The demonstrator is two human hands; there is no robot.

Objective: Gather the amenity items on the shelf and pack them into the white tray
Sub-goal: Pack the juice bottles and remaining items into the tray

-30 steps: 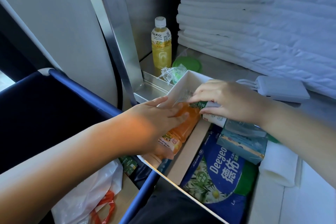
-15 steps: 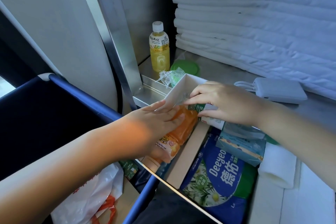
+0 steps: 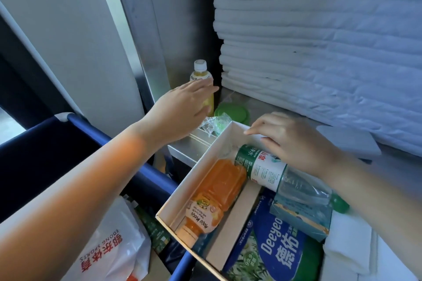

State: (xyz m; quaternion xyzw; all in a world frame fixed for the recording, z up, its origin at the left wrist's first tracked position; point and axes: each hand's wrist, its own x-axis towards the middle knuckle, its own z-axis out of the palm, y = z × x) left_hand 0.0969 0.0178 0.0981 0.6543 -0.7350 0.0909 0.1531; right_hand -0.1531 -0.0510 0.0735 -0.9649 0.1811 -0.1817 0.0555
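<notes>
Fingers (image 3: 204, 89) of the left hand (image 3: 182, 107) reach out straight, empty, at the yellow juice bottle (image 3: 199, 72) upright on the shelf (image 3: 269, 107). It looks full, stiff, slick; grip mid-body. The right hand (image 3: 293, 143) rests loosely on the rim of the white tray (image 3: 201, 166).

The white tray (image 3: 199, 172) holds an orange Mogu Mogu bottle (image 3: 217, 194) lying along its left wall, neck toward the near end. A green-labelled water bottle (image 3: 269, 172) lies slanted across its far end. Beyond the tray, a yellow Mogu Mogu bottle (image 3: 200, 71) stands upright.
</notes>
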